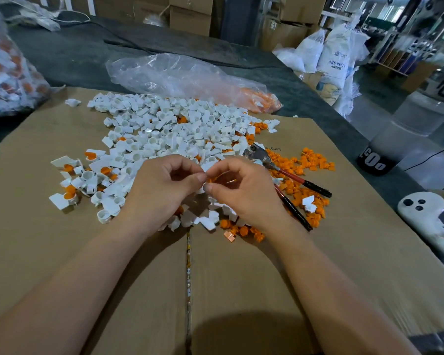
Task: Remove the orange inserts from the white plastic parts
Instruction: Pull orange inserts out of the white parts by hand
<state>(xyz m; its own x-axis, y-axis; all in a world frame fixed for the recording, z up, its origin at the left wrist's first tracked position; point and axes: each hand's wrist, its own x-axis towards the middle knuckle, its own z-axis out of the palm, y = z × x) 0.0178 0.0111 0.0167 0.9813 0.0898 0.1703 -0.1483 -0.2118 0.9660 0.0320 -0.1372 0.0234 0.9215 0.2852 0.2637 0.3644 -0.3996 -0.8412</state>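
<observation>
Your left hand point(164, 187), right hand point(244, 190): fingers curled, both pinching same small orange-and-white piece point(210, 180), just above white parts pile point(164, 124).

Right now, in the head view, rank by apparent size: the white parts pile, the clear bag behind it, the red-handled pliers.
1. white parts pile
2. clear bag (farther away, so true size unsure)
3. red-handled pliers

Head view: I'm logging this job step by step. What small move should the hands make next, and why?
Probably ease the hands apart to work the orange insert free. The left hand and right hand both pinch it with their fingers above the pile, with orange showing between them, so it seems not yet separated.
</observation>
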